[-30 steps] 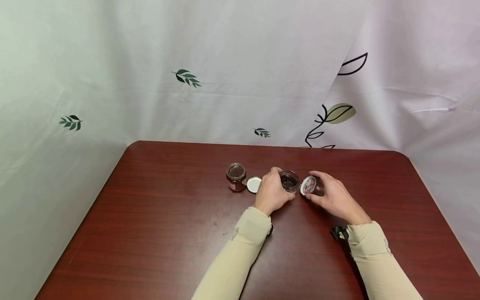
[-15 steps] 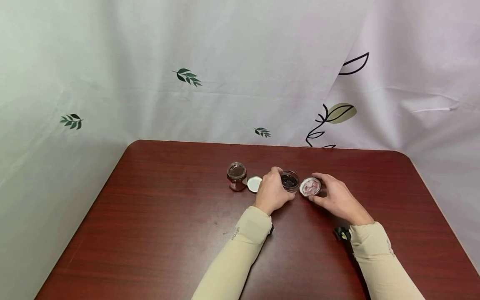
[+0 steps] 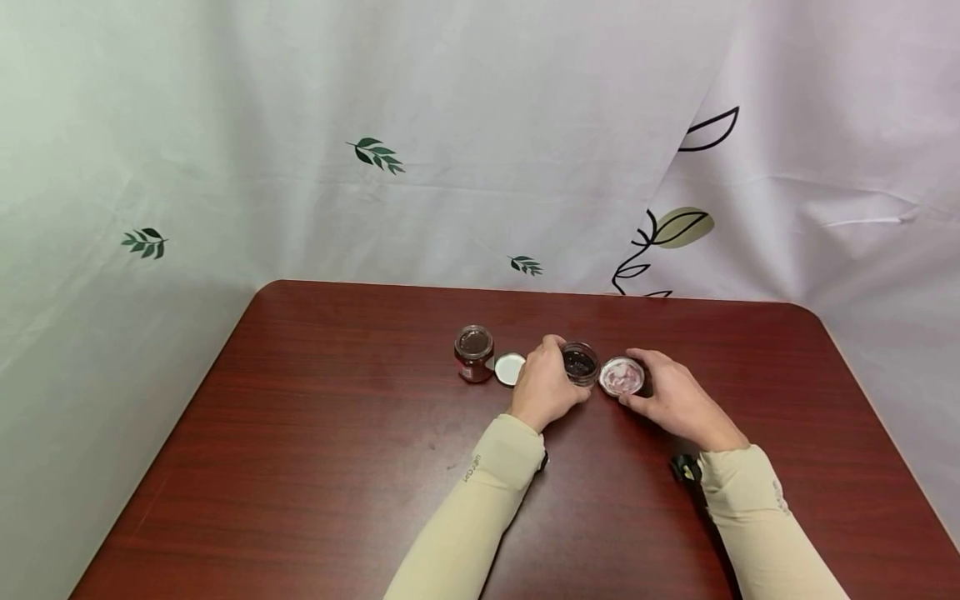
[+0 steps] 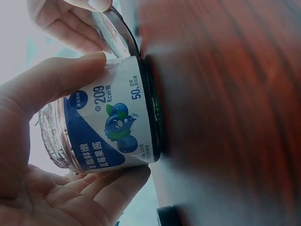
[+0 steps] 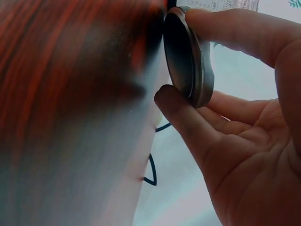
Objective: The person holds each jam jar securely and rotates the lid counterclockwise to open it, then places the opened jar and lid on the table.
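Note:
My left hand (image 3: 543,385) grips an open glass jar of blueberry jam (image 3: 580,363) that stands upright on the table. Its blue and white label with blueberries faces the left wrist camera, thumb on one side and fingers on the other. The dark contents show through the uncovered mouth. Just right of the jar, my right hand (image 3: 673,398) pinches a jar lid (image 3: 622,377) by its edge between thumb and fingers. The lid's inner side faces up, smeared with pinkish jam. In the right wrist view the lid (image 5: 181,56) is slightly tilted, low over the tabletop.
A second open jar with dark red contents (image 3: 474,355) stands to the left. Between it and my left hand a white-lined lid (image 3: 509,369) lies flat. The reddish-brown wooden table (image 3: 337,433) ends at a pale curtain (image 3: 450,167) with leaf prints.
My right hand has tipped the lid from a steep tilt to nearly flat, inner side up, shifting slightly right and toward the table. My left hand has kept its grip on the jar.

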Tool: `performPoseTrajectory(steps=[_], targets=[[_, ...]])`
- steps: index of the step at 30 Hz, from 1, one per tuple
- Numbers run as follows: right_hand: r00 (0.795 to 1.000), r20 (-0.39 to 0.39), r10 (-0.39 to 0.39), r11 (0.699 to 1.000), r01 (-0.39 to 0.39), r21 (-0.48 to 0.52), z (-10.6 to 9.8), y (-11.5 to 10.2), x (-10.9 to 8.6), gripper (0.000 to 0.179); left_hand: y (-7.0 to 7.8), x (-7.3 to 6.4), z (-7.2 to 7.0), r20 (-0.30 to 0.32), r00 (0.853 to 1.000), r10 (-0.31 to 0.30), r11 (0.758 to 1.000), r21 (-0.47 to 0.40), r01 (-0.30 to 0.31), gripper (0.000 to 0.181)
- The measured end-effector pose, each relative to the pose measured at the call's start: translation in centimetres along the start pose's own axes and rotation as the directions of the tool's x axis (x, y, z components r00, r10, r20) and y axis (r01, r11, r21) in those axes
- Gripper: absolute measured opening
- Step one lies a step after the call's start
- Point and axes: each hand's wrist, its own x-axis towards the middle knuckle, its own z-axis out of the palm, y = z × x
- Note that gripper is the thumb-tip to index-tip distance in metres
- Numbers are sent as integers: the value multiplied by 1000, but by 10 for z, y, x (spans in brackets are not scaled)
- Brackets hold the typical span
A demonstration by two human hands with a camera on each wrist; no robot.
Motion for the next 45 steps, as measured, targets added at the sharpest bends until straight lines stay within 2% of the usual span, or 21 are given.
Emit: performPoseTrajectory(steps=[7,25,38,45], targets=[[1000,31,7,1000,-7,-19,0,-1,-1,63,1,0,1,19,1000,-2,1000,6,2,73],[999,18,-37,996,38,-77,6,4,-2,58,4,1,1,27,1000,-12,1000,28,12,75],[999,35,-10,996,13,-84,5,3,-3,60,5,-1,1,28,1000,-3,1000,27,2,78],[999,46,0,996,4,-87,5,3,-4,63,4,-1,2,61,998,22,999,40,-24,92]])
